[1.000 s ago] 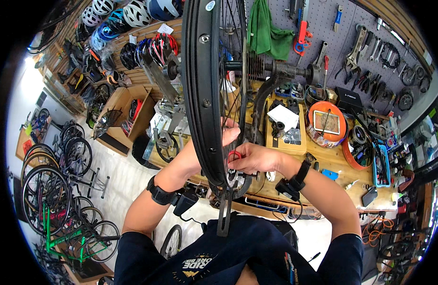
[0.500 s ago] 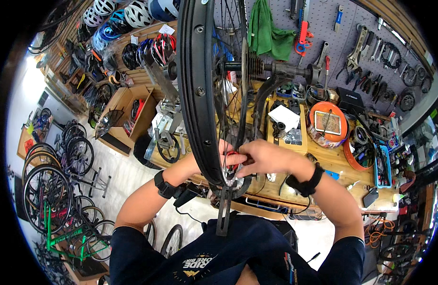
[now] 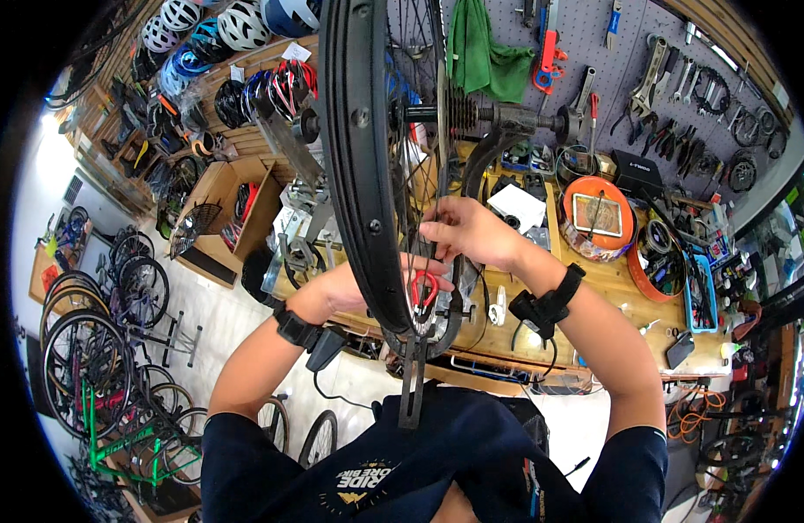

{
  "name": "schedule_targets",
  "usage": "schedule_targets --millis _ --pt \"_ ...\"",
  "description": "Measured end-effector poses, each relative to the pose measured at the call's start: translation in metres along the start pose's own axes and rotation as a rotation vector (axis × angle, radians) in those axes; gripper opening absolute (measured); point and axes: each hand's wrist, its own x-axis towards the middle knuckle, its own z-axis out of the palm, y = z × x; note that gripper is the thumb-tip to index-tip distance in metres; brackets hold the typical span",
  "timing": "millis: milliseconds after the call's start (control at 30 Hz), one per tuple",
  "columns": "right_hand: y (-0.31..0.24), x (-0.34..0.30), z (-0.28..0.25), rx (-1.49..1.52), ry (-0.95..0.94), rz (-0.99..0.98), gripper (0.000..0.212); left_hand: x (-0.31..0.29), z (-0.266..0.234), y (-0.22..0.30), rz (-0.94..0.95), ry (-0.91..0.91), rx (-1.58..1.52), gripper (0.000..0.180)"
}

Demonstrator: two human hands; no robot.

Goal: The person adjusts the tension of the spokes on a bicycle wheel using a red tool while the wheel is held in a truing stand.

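Observation:
A bare bicycle rim (image 3: 360,166), black and tyreless, stands upright in a truing stand (image 3: 498,144) in front of me. My left hand (image 3: 342,286) reaches behind the rim's lower part, partly hidden by it. Its fingers close on a red spoke wrench (image 3: 424,288) low on the rim, among the spokes. Higher up, on the spokes' right side, my right hand (image 3: 471,234) has thumb and forefinger pinched at a thin spoke (image 3: 424,187). The cassette (image 3: 461,113) sits on the hub between the stand's arms. A metal gauge arm (image 3: 412,383) points toward my chest.
On the wooden workbench (image 3: 607,314) lie an orange round container (image 3: 598,196), a blue tray (image 3: 701,296) and a white paper (image 3: 517,206). Tools and a green cloth (image 3: 485,57) hang on the pegboard. Bicycles and an open cardboard box (image 3: 236,218) stand left.
My right hand has moved up the spokes, away from the red spoke wrench. My left hand stays low by the rim, and the wrench shows more plainly. The view has shifted slightly.

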Motion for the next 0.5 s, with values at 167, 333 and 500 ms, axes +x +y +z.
schedule_targets --millis 167,333,500 --pt "0.000 -0.001 -0.001 -0.011 -0.010 0.015 0.038 0.009 -0.009 -0.017 0.041 0.112 0.145 0.028" --pt "0.007 0.004 -0.002 -0.092 0.019 0.016 0.034 0.018 0.020 -0.009 -0.003 0.507 0.854 0.028" --pt "0.010 0.010 -0.002 -0.115 0.026 -0.007 0.031 0.023 0.027 -0.010 0.323 0.648 1.205 0.032"
